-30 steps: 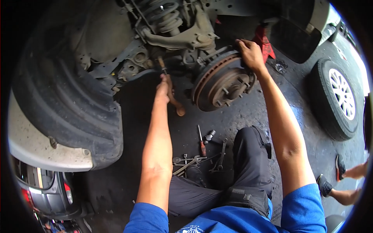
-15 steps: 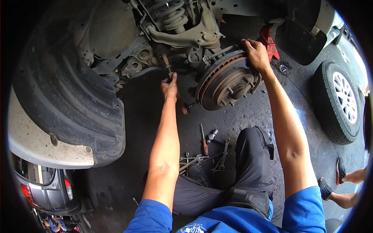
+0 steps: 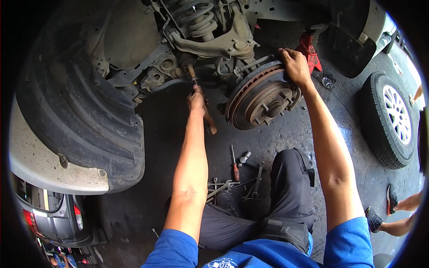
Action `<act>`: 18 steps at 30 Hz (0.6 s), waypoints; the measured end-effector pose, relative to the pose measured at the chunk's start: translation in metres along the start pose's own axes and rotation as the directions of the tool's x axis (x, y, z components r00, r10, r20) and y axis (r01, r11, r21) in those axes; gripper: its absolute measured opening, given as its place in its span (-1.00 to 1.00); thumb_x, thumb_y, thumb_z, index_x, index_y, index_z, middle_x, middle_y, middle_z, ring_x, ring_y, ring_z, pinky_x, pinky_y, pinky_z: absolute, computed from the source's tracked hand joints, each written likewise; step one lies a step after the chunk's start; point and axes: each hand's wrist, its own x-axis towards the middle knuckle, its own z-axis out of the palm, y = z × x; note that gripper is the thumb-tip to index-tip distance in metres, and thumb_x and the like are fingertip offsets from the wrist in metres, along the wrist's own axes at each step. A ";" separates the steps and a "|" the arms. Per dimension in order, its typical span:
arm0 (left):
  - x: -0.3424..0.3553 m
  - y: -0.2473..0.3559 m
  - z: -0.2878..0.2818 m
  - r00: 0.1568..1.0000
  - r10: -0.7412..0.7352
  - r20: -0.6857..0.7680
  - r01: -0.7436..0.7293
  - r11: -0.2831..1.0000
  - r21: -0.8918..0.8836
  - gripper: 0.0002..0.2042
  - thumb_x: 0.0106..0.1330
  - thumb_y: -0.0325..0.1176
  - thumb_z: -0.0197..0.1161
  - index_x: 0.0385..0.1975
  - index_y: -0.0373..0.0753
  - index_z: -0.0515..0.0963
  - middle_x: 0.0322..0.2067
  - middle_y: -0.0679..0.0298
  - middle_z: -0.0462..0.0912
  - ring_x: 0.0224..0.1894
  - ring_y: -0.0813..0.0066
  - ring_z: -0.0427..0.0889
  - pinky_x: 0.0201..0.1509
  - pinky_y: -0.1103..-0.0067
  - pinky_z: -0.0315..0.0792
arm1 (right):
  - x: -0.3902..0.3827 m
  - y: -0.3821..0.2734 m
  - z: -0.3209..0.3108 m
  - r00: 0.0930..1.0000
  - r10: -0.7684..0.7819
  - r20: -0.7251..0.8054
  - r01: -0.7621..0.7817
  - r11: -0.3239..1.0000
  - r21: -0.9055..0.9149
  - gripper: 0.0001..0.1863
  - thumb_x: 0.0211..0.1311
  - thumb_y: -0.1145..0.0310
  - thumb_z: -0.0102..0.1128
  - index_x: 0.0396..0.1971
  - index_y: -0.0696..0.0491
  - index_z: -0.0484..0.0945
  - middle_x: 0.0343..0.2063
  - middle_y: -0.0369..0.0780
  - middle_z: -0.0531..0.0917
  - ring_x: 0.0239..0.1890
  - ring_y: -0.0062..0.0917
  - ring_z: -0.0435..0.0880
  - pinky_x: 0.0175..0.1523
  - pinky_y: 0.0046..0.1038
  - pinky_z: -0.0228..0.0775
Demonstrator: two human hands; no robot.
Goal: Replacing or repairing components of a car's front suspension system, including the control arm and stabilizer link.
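Observation:
My left hand (image 3: pixel 195 99) grips a rusty steering rod (image 3: pixel 210 120) below a worn metal shaft (image 3: pixel 192 72) under the car. My right hand (image 3: pixel 294 64) has its fingers curled over the upper rim of the rusty brake disc (image 3: pixel 254 107), its studs facing outward. Above are the suspension arm (image 3: pixel 223 44) and coil spring (image 3: pixel 199 24). On the floor before my knees lie a red-handled screwdriver (image 3: pixel 236 167), a ball-peen hammer (image 3: pixel 244 158) and several wrenches (image 3: pixel 255 187).
A red jack stand (image 3: pixel 308 51) is behind the disc. A removed wheel (image 3: pixel 393 120) is at right, beside another person's legs (image 3: pixel 404 201) and hand (image 3: pixel 418 93). The wheel-arch liner (image 3: pixel 76 111) hangs at left; another car (image 3: pixel 53 214) is behind it.
The view has shifted slightly. My left hand has slightly changed its hold on the rod; my right hand stays on the disc. Another person's hand has appeared at the right edge.

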 end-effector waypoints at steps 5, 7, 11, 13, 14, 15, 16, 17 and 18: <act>0.021 0.003 -0.032 0.954 -0.089 0.288 0.104 0.994 -0.037 -0.44 0.40 0.23 -0.16 -0.31 -0.17 0.57 -0.56 0.33 0.54 -0.62 0.49 0.45 -0.58 0.53 0.31 | -0.001 -0.002 0.003 1.000 -0.014 0.008 0.014 1.000 0.026 -0.55 0.33 0.09 0.03 -0.09 0.20 0.59 -0.23 0.06 0.67 -0.10 -0.24 0.68 0.03 -0.38 0.42; -0.003 0.000 0.008 0.985 -0.045 0.165 0.027 0.994 0.105 -0.42 0.35 0.26 -0.05 -0.33 -0.23 0.56 -0.54 0.32 0.54 -0.59 0.47 0.51 -0.55 0.54 0.36 | 0.000 0.016 -0.013 1.000 0.015 0.003 -0.015 0.999 -0.028 -0.55 0.33 0.10 0.03 -0.08 0.20 0.58 -0.23 0.05 0.67 -0.10 -0.25 0.69 0.02 -0.39 0.42; 0.042 -0.019 -0.029 0.891 0.434 -0.129 -0.324 0.810 0.489 -0.40 0.35 0.24 -0.03 -0.32 -0.32 0.54 -0.47 0.28 0.58 -0.50 0.46 0.56 -0.48 0.55 0.39 | -0.001 -0.012 0.006 1.000 -0.011 0.016 0.010 0.999 0.038 -0.55 0.33 0.10 0.03 -0.07 0.20 0.58 -0.23 0.05 0.68 -0.11 -0.28 0.69 0.02 -0.40 0.42; 0.041 -0.019 -0.017 0.874 0.470 -0.120 -0.281 0.692 0.664 -0.45 0.40 0.17 -0.05 -0.23 -0.30 0.54 -0.35 0.24 0.62 -0.33 0.45 0.58 -0.32 0.49 0.42 | 0.001 -0.003 0.002 1.000 -0.005 0.016 0.005 1.000 0.016 -0.55 0.33 0.10 0.03 -0.07 0.20 0.58 -0.23 0.05 0.68 -0.10 -0.28 0.69 0.02 -0.40 0.42; 0.038 -0.022 -0.015 0.878 0.465 -0.116 -0.283 0.697 0.659 -0.45 0.40 0.17 -0.05 -0.23 -0.30 0.54 -0.35 0.24 0.62 -0.33 0.45 0.58 -0.32 0.49 0.42 | 0.002 0.001 -0.001 1.000 -0.002 0.016 0.002 1.000 0.009 -0.55 0.33 0.10 0.03 -0.07 0.20 0.58 -0.23 0.05 0.68 -0.10 -0.28 0.69 0.03 -0.40 0.42; 0.032 -0.028 -0.015 0.983 0.173 0.057 -0.180 0.970 0.165 -0.47 0.42 0.15 -0.07 -0.18 -0.27 0.54 -0.33 0.23 0.62 -0.28 0.43 0.57 -0.25 0.46 0.41 | 0.001 0.005 -0.004 1.000 0.000 0.016 0.000 1.000 0.000 -0.55 0.33 0.10 0.03 -0.07 0.20 0.58 -0.23 0.05 0.68 -0.10 -0.28 0.69 0.03 -0.40 0.42; 0.031 -0.027 -0.021 0.939 -0.005 0.345 0.121 0.942 -0.313 -0.49 0.43 0.14 -0.08 -0.13 -0.24 0.53 -0.30 0.22 0.62 -0.23 0.42 0.56 -0.18 0.42 0.41 | 0.001 0.003 -0.001 1.000 -0.008 0.010 0.008 1.000 0.010 -0.55 0.33 0.10 0.03 -0.07 0.20 0.58 -0.23 0.06 0.68 -0.10 -0.27 0.69 0.03 -0.39 0.42; 0.030 -0.028 -0.020 0.939 0.079 0.335 0.088 0.886 -0.455 -0.53 0.41 0.14 -0.02 -0.10 -0.18 0.53 -0.37 0.27 0.59 -0.31 0.42 0.54 -0.20 0.40 0.41 | 0.001 0.001 0.002 1.000 -0.015 0.004 0.015 1.000 0.020 -0.54 0.33 0.10 0.03 -0.07 0.20 0.58 -0.23 0.06 0.68 -0.09 -0.26 0.68 0.03 -0.39 0.41; 0.029 -0.028 -0.017 0.940 0.083 0.331 0.082 0.888 -0.453 -0.53 0.41 0.14 -0.02 -0.10 -0.18 0.53 -0.37 0.27 0.59 -0.31 0.42 0.54 -0.20 0.40 0.41 | 0.001 -0.001 0.004 1.000 -0.017 0.003 0.017 0.999 0.027 -0.54 0.33 0.10 0.03 -0.07 0.20 0.58 -0.23 0.06 0.68 -0.09 -0.26 0.68 0.03 -0.39 0.41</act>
